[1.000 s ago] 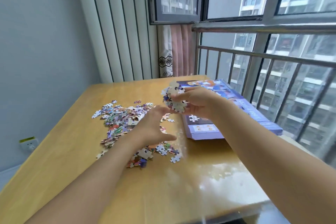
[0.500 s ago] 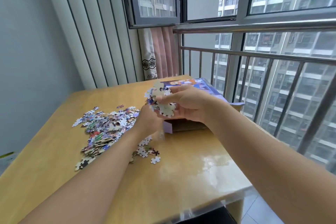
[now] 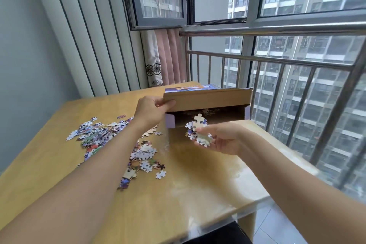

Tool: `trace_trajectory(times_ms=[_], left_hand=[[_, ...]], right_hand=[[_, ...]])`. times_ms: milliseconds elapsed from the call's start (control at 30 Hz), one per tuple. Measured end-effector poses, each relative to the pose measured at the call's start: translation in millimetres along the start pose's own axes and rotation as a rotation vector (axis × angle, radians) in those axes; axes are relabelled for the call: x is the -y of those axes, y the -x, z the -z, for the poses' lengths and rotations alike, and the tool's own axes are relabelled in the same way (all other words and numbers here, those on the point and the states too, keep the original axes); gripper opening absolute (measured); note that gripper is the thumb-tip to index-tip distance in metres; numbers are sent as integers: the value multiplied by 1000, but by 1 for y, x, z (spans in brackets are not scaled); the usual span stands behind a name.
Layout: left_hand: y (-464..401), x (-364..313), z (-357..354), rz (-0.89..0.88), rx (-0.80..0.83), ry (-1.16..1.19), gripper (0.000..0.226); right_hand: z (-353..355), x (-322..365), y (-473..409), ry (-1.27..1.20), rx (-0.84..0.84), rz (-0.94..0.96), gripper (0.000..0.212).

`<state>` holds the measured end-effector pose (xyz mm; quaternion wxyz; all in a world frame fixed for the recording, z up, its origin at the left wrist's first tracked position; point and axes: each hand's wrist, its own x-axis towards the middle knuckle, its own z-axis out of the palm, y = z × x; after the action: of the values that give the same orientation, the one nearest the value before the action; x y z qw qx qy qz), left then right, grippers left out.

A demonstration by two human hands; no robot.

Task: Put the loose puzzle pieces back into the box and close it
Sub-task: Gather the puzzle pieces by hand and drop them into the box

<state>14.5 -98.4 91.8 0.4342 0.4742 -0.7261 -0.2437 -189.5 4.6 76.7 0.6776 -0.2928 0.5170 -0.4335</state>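
The right hand grips a clump of colourful cardboard puzzle pieces just before the brown cardboard box's opening, whose flap the left hand grips raised.

Two bare forearms, no sleeves, left hand, right hand, no rings or watch

The box lies on its side with its brown cardboard flap lifted, the opening facing the viewer (a few pieces show inside). A handful of pieces sits bunched just before that opening. The loose puzzle pieces lie scattered on the tabletop, left of the box.
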Motion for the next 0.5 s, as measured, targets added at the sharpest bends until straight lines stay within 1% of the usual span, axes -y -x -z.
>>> trace_trajectory(times_ms=[133, 500], left_hand=[[1, -2, 1, -5, -2, 17, 24], [0, -6, 3, -56, -12, -24, 24]], right_hand=[[5, 6, -6, -122, -43, -19, 37], [-5, 26, -6, -204, -99, -1, 31]])
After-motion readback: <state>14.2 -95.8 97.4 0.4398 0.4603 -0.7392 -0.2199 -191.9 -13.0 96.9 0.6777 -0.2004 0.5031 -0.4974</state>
